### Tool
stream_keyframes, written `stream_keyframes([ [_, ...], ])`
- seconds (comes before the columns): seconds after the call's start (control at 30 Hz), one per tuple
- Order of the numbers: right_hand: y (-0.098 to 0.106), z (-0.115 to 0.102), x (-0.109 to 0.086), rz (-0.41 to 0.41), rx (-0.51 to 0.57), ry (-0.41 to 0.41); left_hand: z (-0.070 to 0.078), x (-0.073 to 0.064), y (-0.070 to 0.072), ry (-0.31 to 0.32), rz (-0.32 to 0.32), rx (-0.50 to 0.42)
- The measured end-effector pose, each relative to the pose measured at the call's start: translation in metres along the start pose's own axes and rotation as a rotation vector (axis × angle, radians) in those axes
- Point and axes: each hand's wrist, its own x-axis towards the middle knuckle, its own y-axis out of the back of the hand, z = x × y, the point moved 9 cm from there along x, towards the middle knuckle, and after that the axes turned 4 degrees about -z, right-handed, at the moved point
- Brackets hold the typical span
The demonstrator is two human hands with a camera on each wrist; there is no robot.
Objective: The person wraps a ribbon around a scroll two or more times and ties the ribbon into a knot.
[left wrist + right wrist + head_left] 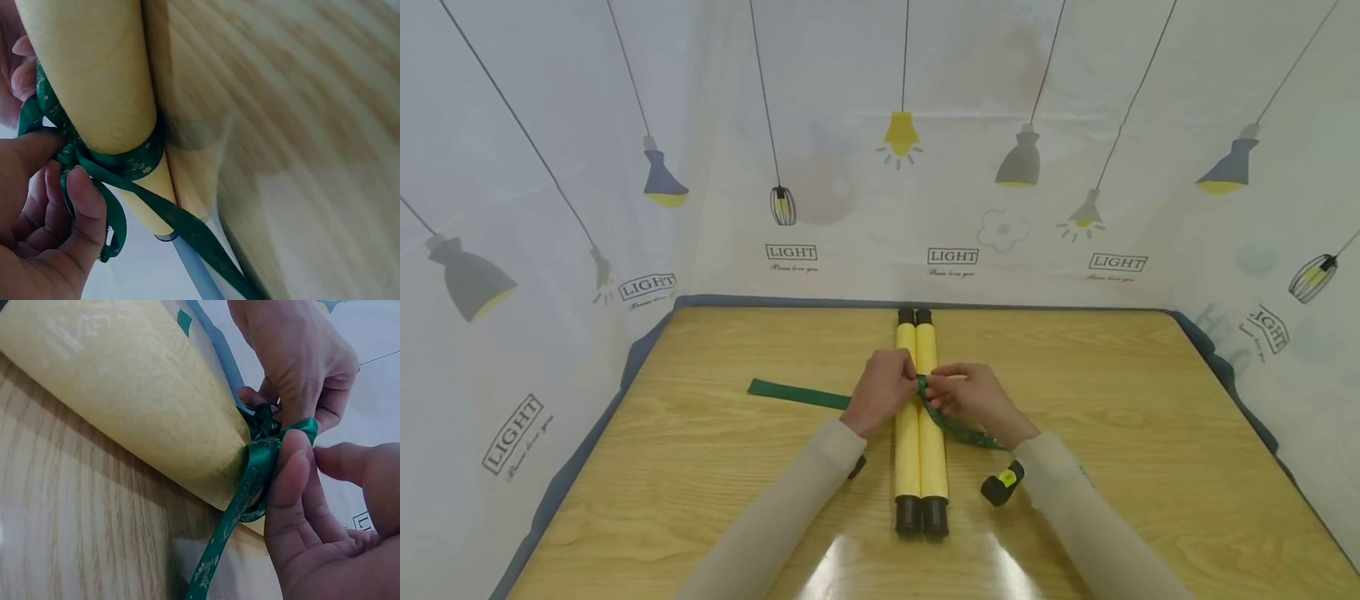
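Note:
Two yellow scrolls [907, 458] with dark end caps lie side by side on the table, pointing away from me. A green patterned ribbon [130, 164] wraps round them at mid-length. My left hand [883, 387] arches over the scrolls and pinches the ribbon at the knotted part. From the right side, my right hand [981, 396] pinches a ribbon loop between thumb and fingers, close to the left fingertips. Ribbon folds bunch between both hands in the right wrist view. One flat ribbon tail [797, 394] stretches left across the wood; another trails right beneath the right wrist.
The wooden table [715, 483] has a blue-grey edging [640, 358] along its back and sides. White walls [865, 192] printed with hanging lamps rise behind and on both sides. A black device with a yellow label [1003, 483] sits beneath the right wrist.

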Motion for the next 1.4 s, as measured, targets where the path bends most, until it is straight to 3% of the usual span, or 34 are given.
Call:
stream_keyframes([
  [0.2, -0.005, 0.006, 0.005, -0.044, 0.030, -0.048, 0.001, -0.001, -0.001, -0.067, 0.008, 0.033],
  [0.47, -0.006, 0.005, 0.009, -0.084, 0.015, -0.051, 0.008, 0.000, -0.004, -0.203, -0.015, -0.003],
  [0.7, -0.002, 0.007, 0.011, -0.093, -0.014, -0.069, 0.006, 0.003, -0.001, -0.164, -0.012, -0.005],
  [0.9, 0.000, 0.002, 0.011, -0.108, -0.108, -0.051, 0.004, 0.002, -0.001, -0.160, -0.027, -0.035],
  [1.03, 0.003, 0.001, 0.011, -0.110, -0.138, -0.041, 0.001, 0.001, -0.002, -0.145, -0.066, -0.093],
  [1.17, 0.005, -0.001, 0.011, -0.097, -0.172, -0.011, 0.000, 0.002, -0.002, -0.158, -0.113, -0.089],
  [1.3, 0.008, -0.006, 0.010, -0.056, -0.259, 0.035, -0.006, 0.002, 0.006, -0.161, -0.144, -0.109],
  [1.4, 0.010, -0.011, 0.008, -0.033, -0.335, 0.074, -0.014, 0.002, 0.018, -0.153, -0.123, -0.131],
])
